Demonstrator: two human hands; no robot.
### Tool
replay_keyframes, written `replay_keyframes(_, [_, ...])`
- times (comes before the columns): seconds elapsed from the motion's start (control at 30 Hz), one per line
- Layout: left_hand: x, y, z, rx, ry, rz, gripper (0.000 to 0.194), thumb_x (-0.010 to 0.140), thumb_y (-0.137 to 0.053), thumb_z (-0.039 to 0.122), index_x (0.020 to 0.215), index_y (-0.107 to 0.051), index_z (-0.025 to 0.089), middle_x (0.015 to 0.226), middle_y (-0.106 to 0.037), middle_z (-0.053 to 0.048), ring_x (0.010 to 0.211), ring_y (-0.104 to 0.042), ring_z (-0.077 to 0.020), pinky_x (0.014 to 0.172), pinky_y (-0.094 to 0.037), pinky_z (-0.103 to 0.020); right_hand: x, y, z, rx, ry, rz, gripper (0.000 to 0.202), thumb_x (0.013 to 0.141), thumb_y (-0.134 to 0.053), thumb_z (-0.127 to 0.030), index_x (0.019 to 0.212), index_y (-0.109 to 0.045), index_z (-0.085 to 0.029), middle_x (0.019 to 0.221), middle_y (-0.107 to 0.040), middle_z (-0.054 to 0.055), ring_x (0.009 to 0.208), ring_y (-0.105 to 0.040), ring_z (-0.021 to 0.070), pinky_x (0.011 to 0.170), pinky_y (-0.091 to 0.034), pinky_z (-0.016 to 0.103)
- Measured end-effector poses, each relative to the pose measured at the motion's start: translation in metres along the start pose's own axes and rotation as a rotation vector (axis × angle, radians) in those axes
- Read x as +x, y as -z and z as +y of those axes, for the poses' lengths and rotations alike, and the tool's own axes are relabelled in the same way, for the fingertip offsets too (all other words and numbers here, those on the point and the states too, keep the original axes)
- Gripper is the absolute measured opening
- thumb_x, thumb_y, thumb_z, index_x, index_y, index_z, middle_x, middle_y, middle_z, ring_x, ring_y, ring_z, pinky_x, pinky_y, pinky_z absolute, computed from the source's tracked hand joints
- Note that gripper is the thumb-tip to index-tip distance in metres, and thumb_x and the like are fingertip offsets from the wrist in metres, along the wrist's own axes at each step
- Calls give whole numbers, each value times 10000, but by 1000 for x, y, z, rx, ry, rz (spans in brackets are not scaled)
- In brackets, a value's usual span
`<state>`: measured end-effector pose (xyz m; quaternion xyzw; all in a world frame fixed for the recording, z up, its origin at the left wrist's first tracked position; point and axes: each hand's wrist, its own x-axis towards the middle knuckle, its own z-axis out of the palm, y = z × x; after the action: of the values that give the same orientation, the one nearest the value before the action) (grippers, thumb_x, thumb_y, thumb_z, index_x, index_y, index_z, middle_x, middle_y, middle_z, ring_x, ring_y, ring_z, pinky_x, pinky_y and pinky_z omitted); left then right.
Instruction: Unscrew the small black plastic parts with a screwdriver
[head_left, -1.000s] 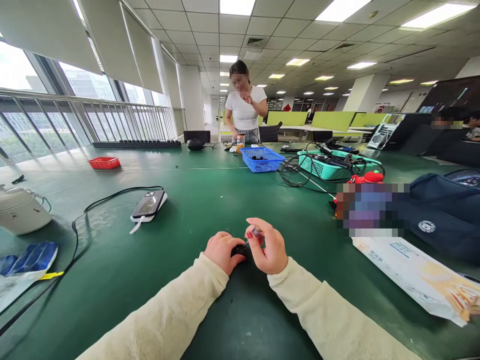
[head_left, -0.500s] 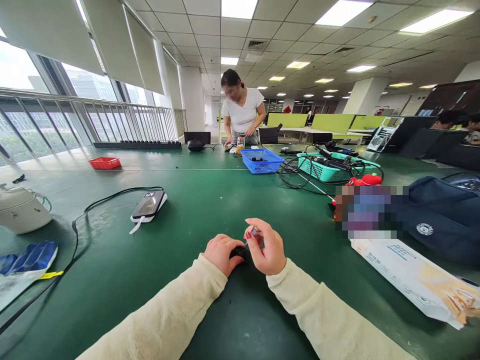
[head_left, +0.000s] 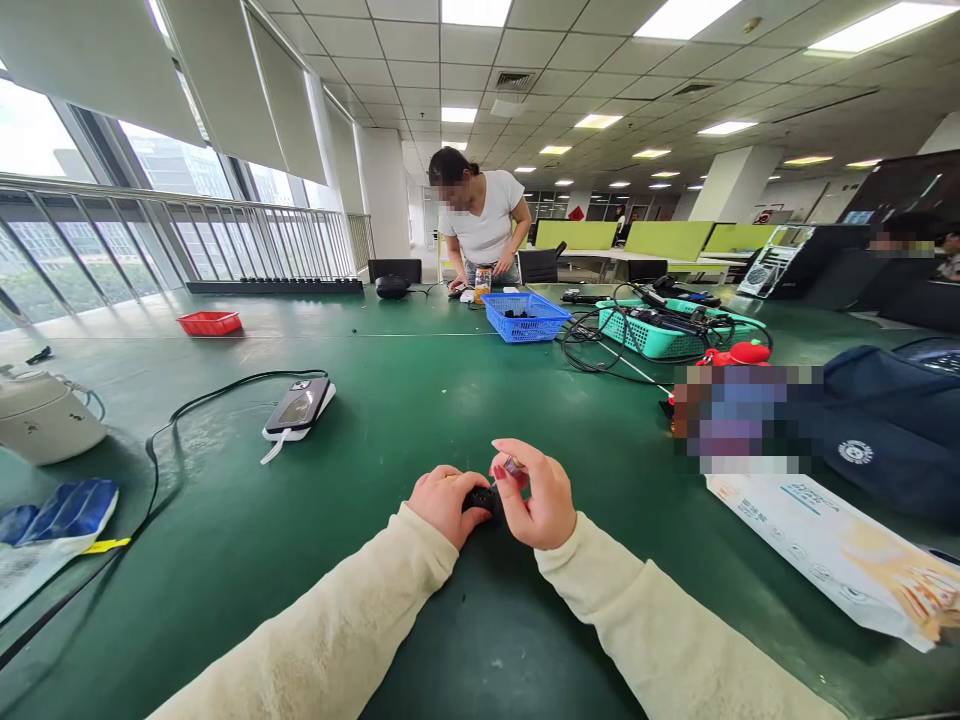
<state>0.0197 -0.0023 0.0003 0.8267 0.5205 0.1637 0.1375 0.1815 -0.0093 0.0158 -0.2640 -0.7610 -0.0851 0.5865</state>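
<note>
Both hands are at the near middle of the green desk (head_left: pixel 390 400). The left hand (head_left: pixel 441 505) has its grip closed on a small black part (head_left: pixel 481 498), thumb on the near side and fingers over the far side, low against the desk surface. Part of the piece is covered by the fingers; its exact form cannot be made out. The right hand (head_left: pixel 537 497) pinches a small slim tool (head_left: pixel 514 465) between thumb and index finger, grip pressed together. The tool is tilted, its lower end directed at the black part; whether the 2 touch cannot be told.

Left side of desk: 1 phone (head_left: pixel 298 403) lying on a white item, with a black cable (head_left: pixel 201 406) running beside it; 1 pale lidded pot (head_left: pixel 46 418); 1 blue and white packet (head_left: pixel 56 520) near the edge of view. Farther back stands 1 red tray (head_left: pixel 210 323).

Far centre: 1 blue basket (head_left: pixel 527 325) holding small black pieces, with 1 jar (head_left: pixel 482 284) just behind it. To its right, 1 turquoise basket (head_left: pixel 651 340) is loaded with dark cables and devices, some cables spilling over onto the desk.

Right side: 1 dark blue bag (head_left: pixel 892 425), and in front of it 1 white package (head_left: pixel 817 550) lying at a slant. A person (head_left: pixel 484 220) in a white top stands across the desk, head bent down, both hands low near the jar.
</note>
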Motion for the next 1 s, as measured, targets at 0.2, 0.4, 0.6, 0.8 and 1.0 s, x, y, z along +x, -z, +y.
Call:
replay_keyframes(0.2, [1,0,-1,-15,7,-6,328,812,-728,247,1139,-700,257,1114,-763,-59,1191,-609,-295,1055,-459,-496,-2,-3,3,-35,-6,15,370,925,-489,-121,1277,-492,-236,694,-679,-32,447,-544,102,481,-504,224])
replay_keyframes(0.4, [1,0,-1,-15,8,-12,330,833,-721,257,1162,-704,257,1132,-759,-65,1204,-610,-292,1067,-459,-492,-3,-5,11,22,-209,60,318,945,-522,-160,1257,-500,-220,773,-716,-2,541,-649,109,529,-549,215])
replay_keyframes(0.6, [2,-4,-3,-6,5,1,343,850,-707,293,1191,-697,264,1125,-750,-70,1192,-619,-274,1070,-468,-469,-2,-5,14,51,-316,92,292,953,-532,-211,1244,-510,-219,734,-700,-13,572,-669,121,528,-563,222])
replay_keyframes(0.8, [1,-1,2,9,46,4,346,850,-714,296,1194,-700,271,1122,-746,-78,1200,-612,-290,1065,-468,-492,-2,-5,11,17,-229,76,338,948,-532,-177,1281,-505,-229,758,-703,-10,537,-634,109,518,-545,219])
replay_keyframes(1.0, [-1,1,9,75,91,7,262,892,-667,264,1147,-714,223,1070,-757,-98,1193,-624,-316,1025,-489,-492,4,-3,-2,23,144,-77,404,910,-483,-93,1286,-525,-236,780,-721,0,540,-616,119,538,-546,246])
